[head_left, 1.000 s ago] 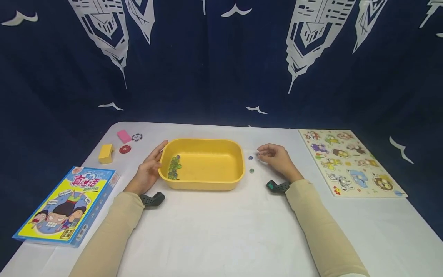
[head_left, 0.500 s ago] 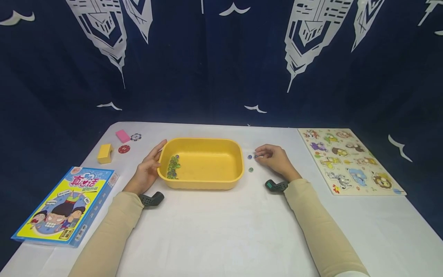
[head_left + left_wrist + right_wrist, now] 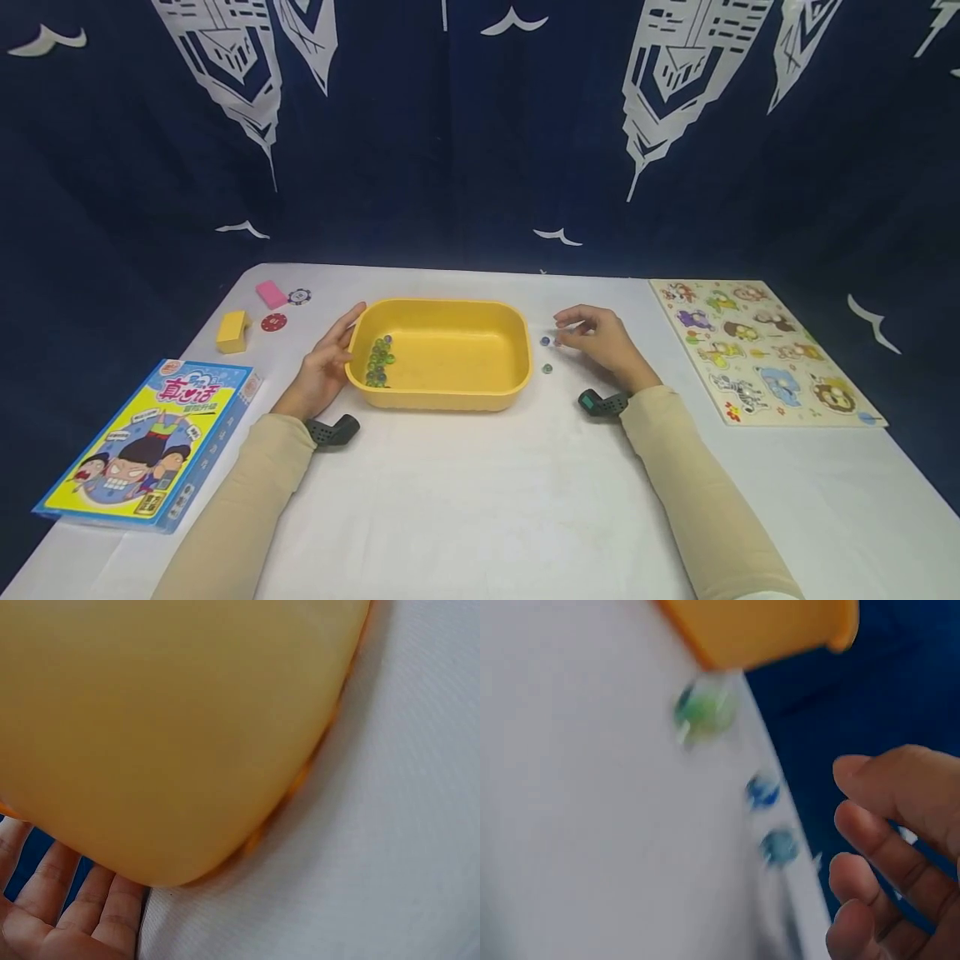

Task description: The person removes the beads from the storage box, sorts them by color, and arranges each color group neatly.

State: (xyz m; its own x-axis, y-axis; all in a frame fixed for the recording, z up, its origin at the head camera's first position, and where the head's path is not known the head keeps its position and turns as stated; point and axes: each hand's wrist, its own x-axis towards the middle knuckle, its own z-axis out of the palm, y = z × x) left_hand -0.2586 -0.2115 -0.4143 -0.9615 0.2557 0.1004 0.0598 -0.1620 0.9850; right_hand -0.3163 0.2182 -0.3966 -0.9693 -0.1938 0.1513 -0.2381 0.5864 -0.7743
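Observation:
My left hand [image 3: 318, 375] lies against the left end of a yellow plastic tub [image 3: 450, 402], its fingers fairly straight along the wall. Inside the tub, several green and dark glass marbles [image 3: 377, 358] gather at the left end. My right hand [image 3: 600, 342] hovers over the cloth to the right of the tub, thumb and fingertips apart and nothing between them. Three loose marbles lie beside it: a green one [image 3: 705, 711], a blue one [image 3: 763, 791] and a pale teal one [image 3: 780, 847], the last nearest to my fingertips in the head view.
On the left are a boxed card game [image 3: 142, 442], a yellow block [image 3: 232, 332], a pink block [image 3: 271, 294], a red chip [image 3: 273, 322] and a black-and-white chip [image 3: 299, 297]. An animal puzzle board [image 3: 765, 358] lies at the right on the white tablecloth [image 3: 480, 500].
My right fingertips were at one marble; now they have spread and come off it. That marble sits slightly closer to the blue one. My left hand and the tub stay put.

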